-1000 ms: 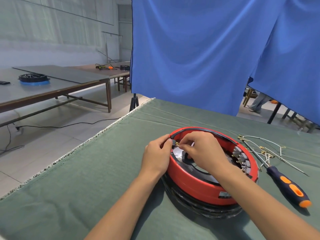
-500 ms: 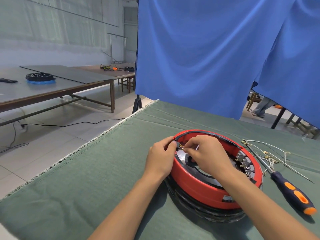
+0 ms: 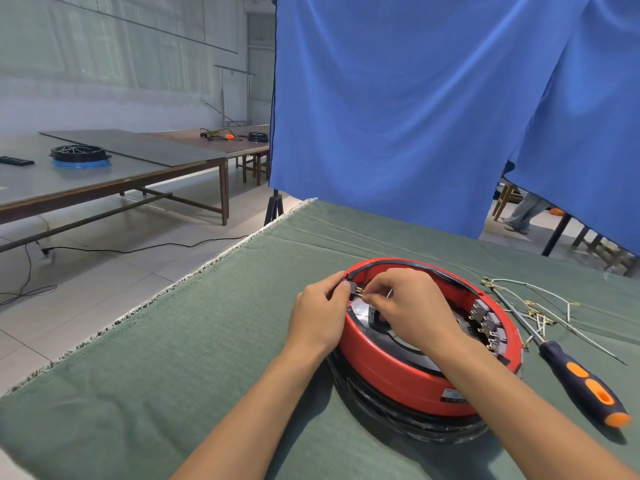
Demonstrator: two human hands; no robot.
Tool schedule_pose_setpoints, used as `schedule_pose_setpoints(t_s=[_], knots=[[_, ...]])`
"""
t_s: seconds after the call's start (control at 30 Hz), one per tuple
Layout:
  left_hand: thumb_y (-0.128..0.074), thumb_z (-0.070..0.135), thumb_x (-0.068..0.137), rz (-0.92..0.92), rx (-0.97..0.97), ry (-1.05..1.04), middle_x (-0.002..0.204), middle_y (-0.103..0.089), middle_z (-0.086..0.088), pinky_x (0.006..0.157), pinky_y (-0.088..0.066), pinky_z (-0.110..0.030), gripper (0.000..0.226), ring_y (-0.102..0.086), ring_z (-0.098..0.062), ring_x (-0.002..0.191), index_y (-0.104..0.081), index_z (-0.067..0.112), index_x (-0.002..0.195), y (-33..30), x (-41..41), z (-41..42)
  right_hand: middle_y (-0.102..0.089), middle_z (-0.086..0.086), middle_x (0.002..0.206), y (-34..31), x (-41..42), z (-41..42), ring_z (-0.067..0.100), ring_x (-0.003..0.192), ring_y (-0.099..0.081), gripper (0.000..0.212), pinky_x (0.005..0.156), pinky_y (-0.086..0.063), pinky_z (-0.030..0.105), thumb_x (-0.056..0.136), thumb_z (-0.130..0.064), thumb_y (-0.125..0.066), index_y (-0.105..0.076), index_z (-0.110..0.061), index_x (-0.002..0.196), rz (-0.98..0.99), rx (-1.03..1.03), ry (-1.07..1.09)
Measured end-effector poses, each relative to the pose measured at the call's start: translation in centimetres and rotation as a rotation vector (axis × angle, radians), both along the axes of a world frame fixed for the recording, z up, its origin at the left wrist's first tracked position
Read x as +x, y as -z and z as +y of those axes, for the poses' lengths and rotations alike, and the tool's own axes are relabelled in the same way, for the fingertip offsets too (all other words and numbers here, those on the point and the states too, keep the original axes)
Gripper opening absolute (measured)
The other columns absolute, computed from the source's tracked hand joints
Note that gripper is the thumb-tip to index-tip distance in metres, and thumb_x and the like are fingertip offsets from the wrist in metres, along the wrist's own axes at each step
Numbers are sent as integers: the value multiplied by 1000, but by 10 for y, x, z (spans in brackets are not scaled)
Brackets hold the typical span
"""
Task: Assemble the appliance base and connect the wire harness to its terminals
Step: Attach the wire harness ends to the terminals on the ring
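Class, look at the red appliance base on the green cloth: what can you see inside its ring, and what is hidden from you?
Inside the red appliance base: a shiny metal plate and a row of terminals along the right side. The right hand covers the middle, so what lies beneath it cannot be seen.

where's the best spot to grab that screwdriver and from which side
Probably the thick blue and orange handle of the screwdriver, taken from above. It lies flat on the green cloth with its handle nearest the person, clear of the loose wires tangled round the thin shaft. The right hand is nearer.
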State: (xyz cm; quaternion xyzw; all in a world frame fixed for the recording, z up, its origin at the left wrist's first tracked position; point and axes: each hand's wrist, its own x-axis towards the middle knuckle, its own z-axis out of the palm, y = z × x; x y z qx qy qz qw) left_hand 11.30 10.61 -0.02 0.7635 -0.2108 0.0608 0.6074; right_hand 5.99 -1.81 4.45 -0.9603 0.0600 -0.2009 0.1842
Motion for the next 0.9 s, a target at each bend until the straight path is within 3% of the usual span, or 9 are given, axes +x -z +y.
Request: schedule_pose_setpoints(t_s=[0.1, 0.17, 0.3, 0.43, 0.53, 0.63, 0.73, 0.9], knots=[[-54, 22, 93, 49, -49, -30, 79, -70, 19, 67, -41, -11, 20, -51, 10, 70, -72, 29, 94, 2, 2, 0, -71, -9, 80, -1, 1, 1, 11, 76, -60, 9, 72, -49, 32, 83, -21, -66, -74, -24, 81, 5, -26, -7], [-55, 23, 93, 71, -49, -28, 80, -70, 16, 71, -40, -18, 19, -53, 5, 77, -73, 27, 94, 2, 1, -1, -71, -9, 82, -1, 1, 1, 11, 78, -60, 8, 74, -49, 32, 83, -20, -66, -74, -23, 82, 2, -42, -13], [-53, 25, 93, 71, -3, -57, 102, -73, 5, 74, -40, -19, 19, -59, -3, 86, -72, 28, 96, -1, -1, 0, -67, -9, 87, -7, 4, 3, 15, 83, -59, 8, 73, -45, 30, 86, -22, -63, -69, -24, 82, 50, -159, -33], [-53, 25, 93, 65, 16, -55, 100, -73, -1, 78, -44, -27, 21, -63, -17, 95, -73, 25, 98, -1, -2, 1, -66, -5, 95, -11, 7, 8, 21, 90, -59, 9, 74, -45, 32, 89, -23, -57, -66, -22, 86, 84, -308, -51], [-51, 38, 84, 84, -22, -24, 90, -74, 4, 79, -46, -26, 21, -63, -11, 86, -70, 34, 92, -3, -4, 0, -65, -4, 98, -9, 6, 10, 21, 94, -59, 10, 77, -46, 34, 89, -22, -55, -65, -22, 89, 76, -289, -28], [-53, 43, 73, 123, -47, 18, 87, -73, 10, 83, -51, -29, 41, -66, -9, 87, -71, 31, 109, -4, -7, -1, -65, -5, 100, -6, 3, 10, 20, 96, -58, 13, 77, -45, 32, 92, -28, -54, -65, -23, 95, 66, -255, 1], [-60, 35, 70, 146, -63, -15, 86, -72, 4, 84, -52, -39, 38, -67, -15, 85, -72, 22, 104, -5, -6, -2, -66, -11, 95, -9, -7, 6, 14, 91, -59, 16, 76, -48, 32, 91, -38, -56, -68, -27, 94, 18, -169, 26], [-65, 27, 77, 180, -92, -108, 96, -72, 4, 89, -51, -39, 28, -65, -15, 94, -70, 21, 103, -3, -5, -8, -68, -11, 69, -10, -48, -16, 12, 67, -60, 19, 62, -47, 32, 88, -36, -62, -72, -25, 76, -214, -27, 45]])
